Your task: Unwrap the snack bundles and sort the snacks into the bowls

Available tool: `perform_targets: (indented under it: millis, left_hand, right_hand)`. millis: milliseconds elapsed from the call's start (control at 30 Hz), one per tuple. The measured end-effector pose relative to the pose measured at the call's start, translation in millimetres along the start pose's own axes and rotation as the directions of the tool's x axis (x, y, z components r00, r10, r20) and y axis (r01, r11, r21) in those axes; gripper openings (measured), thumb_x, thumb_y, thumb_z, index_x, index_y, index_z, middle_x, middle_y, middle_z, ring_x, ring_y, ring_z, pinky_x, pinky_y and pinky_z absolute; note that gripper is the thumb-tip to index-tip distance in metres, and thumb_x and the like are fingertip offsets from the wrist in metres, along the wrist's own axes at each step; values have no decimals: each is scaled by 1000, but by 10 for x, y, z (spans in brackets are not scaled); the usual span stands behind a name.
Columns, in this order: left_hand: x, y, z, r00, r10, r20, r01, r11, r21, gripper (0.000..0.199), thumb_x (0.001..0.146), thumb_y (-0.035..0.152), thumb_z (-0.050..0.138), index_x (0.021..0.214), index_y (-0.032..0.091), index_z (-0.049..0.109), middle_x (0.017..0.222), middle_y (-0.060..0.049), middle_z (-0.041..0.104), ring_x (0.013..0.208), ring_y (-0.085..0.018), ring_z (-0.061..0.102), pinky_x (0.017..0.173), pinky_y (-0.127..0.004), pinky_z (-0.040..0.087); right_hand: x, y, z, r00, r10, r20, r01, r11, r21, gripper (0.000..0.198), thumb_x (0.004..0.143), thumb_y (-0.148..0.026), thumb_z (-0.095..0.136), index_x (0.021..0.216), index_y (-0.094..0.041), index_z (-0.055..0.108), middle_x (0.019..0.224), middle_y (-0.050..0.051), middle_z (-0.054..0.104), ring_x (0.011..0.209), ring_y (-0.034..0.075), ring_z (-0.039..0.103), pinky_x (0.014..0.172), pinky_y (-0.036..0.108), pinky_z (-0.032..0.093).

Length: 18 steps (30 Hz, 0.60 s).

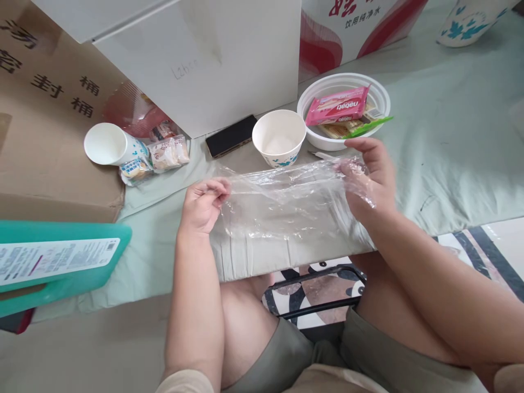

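Note:
A clear plastic bag (282,204) is stretched sideways between my two hands, above the front edge of the covered table. My left hand (204,204) pinches its left end with the fingers closed. At the other end, my right hand (370,180) grips the film between thumb and fingers, and some of it bunches over the thumb. Just beyond the bag stands a white paper cup (279,136), open side up. Beside it, a white plastic bowl (323,143) holds a pink wafer packet (338,105) and other wrapped snacks. A thin white item (321,155) lies partly behind the bag.
A black phone (231,136) lies against a white box (204,65). Left are a tipped paper cup (106,144), wrapped snacks (168,154), a cardboard box (49,142) and a green bottle (61,267). A red-and-white carton (352,38) and another cup (466,24) stand behind.

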<state>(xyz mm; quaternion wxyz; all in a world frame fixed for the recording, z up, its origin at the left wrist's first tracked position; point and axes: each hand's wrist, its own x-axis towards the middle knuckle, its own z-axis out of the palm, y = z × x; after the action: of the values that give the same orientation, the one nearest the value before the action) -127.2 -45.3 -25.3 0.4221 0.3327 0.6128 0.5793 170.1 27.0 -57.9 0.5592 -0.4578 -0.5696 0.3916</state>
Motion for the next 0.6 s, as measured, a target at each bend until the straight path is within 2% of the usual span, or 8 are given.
perform_targets:
  millis: [67,100,167,267,333,467,533,600]
  left_hand:
    - [17,-6,9,999,9,-33,-10,1000,-23,13,56,14,73,57,18,60,76,-3,65,61,-8,54,55,-21,43]
    - [21,-4,12,999,15,-52,-17,999,-39,15,56,14,74,58,19,60,76,-2,65,61,-8,54,56,-22,44]
    - [20,7,7,996,32,-80,-38,997,-69,20,54,15,77,56,20,58,79,-1,65,64,-9,55,58,-23,46]
    - [8,20,-15,996,78,-49,-85,982,-167,37,49,19,84,47,18,47,86,0,67,70,-11,59,64,-26,52]
    - [10,20,-30,996,93,-5,-92,965,-246,44,49,20,86,44,16,43,92,0,68,73,-11,62,68,-28,54]
    - [26,23,-35,999,43,19,-37,973,-229,43,56,16,83,43,14,42,101,-3,68,80,-13,65,74,-31,57]
    - [20,35,-23,999,32,11,-29,977,-211,44,55,16,84,43,14,42,103,-3,68,83,-15,66,75,-33,58]
    - [4,40,-7,1000,25,6,-23,979,-202,33,52,18,87,50,16,54,105,-2,69,84,-18,67,75,-35,60]
  right_hand:
    - [7,25,0,991,82,101,-85,996,23,41,81,-36,72,119,-31,61,125,5,65,83,18,66,69,36,56]
    - [4,28,5,980,127,154,-134,990,36,43,79,-39,75,118,-31,61,123,6,66,82,18,66,69,36,56]
    - [-12,17,25,957,185,224,-203,977,61,33,76,-40,78,104,-26,66,117,6,68,85,20,67,71,36,56]
    - [-45,-30,62,965,149,217,-181,974,133,21,76,-35,78,88,-25,65,117,5,68,89,19,67,77,36,55]
    - [-58,-60,77,958,150,245,-189,971,144,22,76,-36,79,89,-26,64,106,2,70,79,16,66,72,34,54]
    - [-49,-83,84,941,224,254,-253,964,86,30,80,-48,77,85,-26,58,73,-2,63,56,13,57,55,30,50]
    - [-38,-72,88,948,230,221,-251,965,73,31,82,-51,75,87,-27,56,73,-2,62,55,13,57,52,29,49]
    - [-27,-51,94,949,241,201,-256,965,52,27,85,-48,71,90,-27,55,76,-2,63,56,13,57,52,28,49]
